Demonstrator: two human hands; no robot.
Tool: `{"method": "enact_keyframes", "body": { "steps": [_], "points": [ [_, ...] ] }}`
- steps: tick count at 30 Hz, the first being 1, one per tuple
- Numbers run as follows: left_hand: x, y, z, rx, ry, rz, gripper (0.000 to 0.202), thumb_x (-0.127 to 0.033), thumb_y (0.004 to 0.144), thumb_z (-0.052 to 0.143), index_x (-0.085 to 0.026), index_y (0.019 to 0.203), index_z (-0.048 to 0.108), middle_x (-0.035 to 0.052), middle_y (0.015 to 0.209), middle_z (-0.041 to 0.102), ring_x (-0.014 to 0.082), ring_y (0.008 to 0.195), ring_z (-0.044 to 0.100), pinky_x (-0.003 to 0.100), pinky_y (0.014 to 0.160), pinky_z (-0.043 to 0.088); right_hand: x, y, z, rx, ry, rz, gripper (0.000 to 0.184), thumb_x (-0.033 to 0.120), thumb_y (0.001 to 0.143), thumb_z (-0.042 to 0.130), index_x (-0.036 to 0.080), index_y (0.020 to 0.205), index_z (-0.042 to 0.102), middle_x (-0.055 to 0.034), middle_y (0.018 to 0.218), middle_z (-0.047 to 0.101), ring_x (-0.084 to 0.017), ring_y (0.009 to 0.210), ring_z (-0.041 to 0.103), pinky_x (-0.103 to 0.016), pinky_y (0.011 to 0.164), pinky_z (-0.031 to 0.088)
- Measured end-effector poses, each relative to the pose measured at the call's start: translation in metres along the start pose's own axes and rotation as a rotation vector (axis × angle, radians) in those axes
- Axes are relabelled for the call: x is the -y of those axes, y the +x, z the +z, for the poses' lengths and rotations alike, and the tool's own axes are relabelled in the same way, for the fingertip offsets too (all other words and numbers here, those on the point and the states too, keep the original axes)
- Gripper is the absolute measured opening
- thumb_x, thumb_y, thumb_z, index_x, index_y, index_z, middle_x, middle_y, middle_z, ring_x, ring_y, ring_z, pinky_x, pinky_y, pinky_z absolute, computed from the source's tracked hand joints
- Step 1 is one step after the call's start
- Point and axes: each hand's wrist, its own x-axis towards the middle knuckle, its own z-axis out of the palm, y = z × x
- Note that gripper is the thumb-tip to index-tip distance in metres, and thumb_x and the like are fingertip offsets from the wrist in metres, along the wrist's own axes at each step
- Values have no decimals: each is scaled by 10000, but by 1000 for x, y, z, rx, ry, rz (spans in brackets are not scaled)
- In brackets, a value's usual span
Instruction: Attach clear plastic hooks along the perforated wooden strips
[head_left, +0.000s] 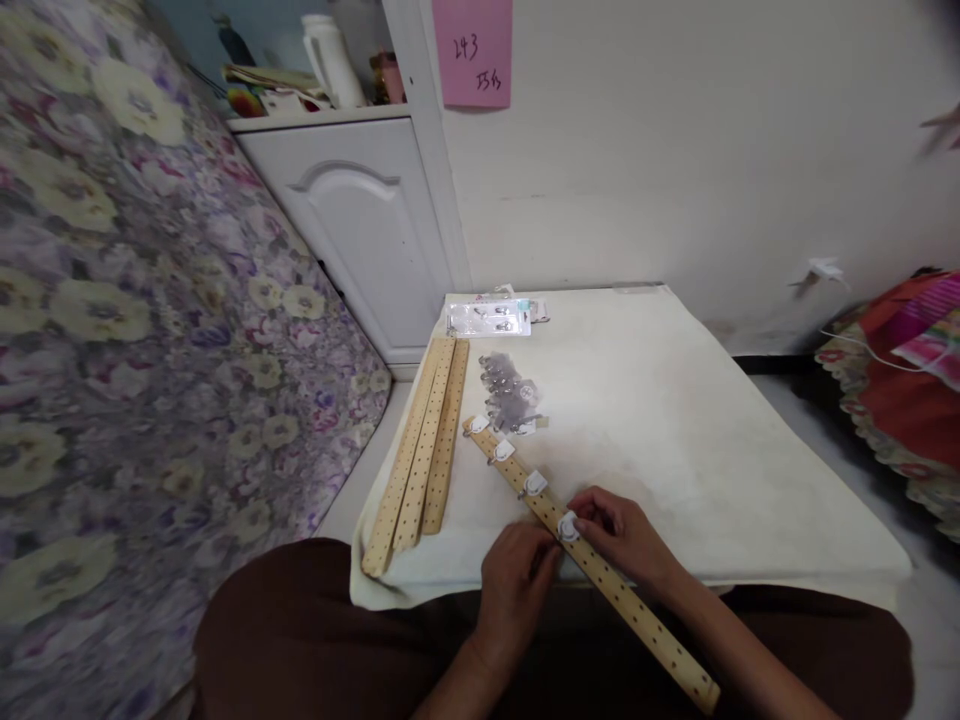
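A long perforated wooden strip point(626, 605) lies slantwise on the table, its near end past the front edge. Several white tags with ring-like pieces are spaced along its far half, such as this tag point(535, 484). My right hand point(626, 538) is closed, thumb and finger pinching the nearest white tag point(568, 527) on the strip. From the other side, my left hand point(517, 575) has its fingers closed at the strip's edge beside that tag; its fingertips are partly hidden. Beyond the strip's far end is a pile of small clear packets point(510, 390) with shiny pieces.
Several more perforated strips point(420, 470) lie side by side at the table's left. Clear blister packaging point(489, 318) rests near the back edge. A pale cloth covers the table point(675, 400). A floral curtain point(187, 300) hangs left, and a white cabinet point(352, 230) stands behind.
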Motion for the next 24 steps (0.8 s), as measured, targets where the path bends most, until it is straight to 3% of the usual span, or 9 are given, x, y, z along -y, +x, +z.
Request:
{"method": "enact_keyframes", "body": {
  "steps": [6,10,15,20,24],
  "points": [
    [1,0,-1,19,0,-20,89,-255,869,539,-207,838,607,16,794,627,159,779,576,271,692,454,-2,0,-1,-24,46,21,175,301,794,573,200,934,606,5,748,631,-140,618,550,-256,569,438],
    [3,-1,-2,13,20,-8,77,-261,859,548,-203,836,593,16,779,613,162,757,565,271,671,455,-8,12,-10,-19,165,97,204,356,804,554,199,933,567,53,596,539,-108,465,495,-230,443,388],
    [5,-4,-7,-35,0,1,107,-251,818,576,-194,909,571,26,810,601,165,750,569,274,663,476,-9,60,-18,-158,78,15,193,363,784,562,186,859,579,66,538,529,-102,453,505,-233,469,413],
    [8,-10,-10,-58,-134,-31,152,-274,848,514,-194,973,546,27,808,602,156,720,578,260,646,482,-8,115,-10,-225,51,8,291,386,759,550,188,970,576,59,618,560,-105,468,535,-237,469,443],
    [10,-11,-9,-40,-181,-75,151,-288,865,492,-199,972,551,18,781,606,144,690,574,241,622,468,-7,134,-3,-256,4,5,210,357,697,605,186,817,624,58,592,547,-98,471,500,-225,466,398]
  ]
}}
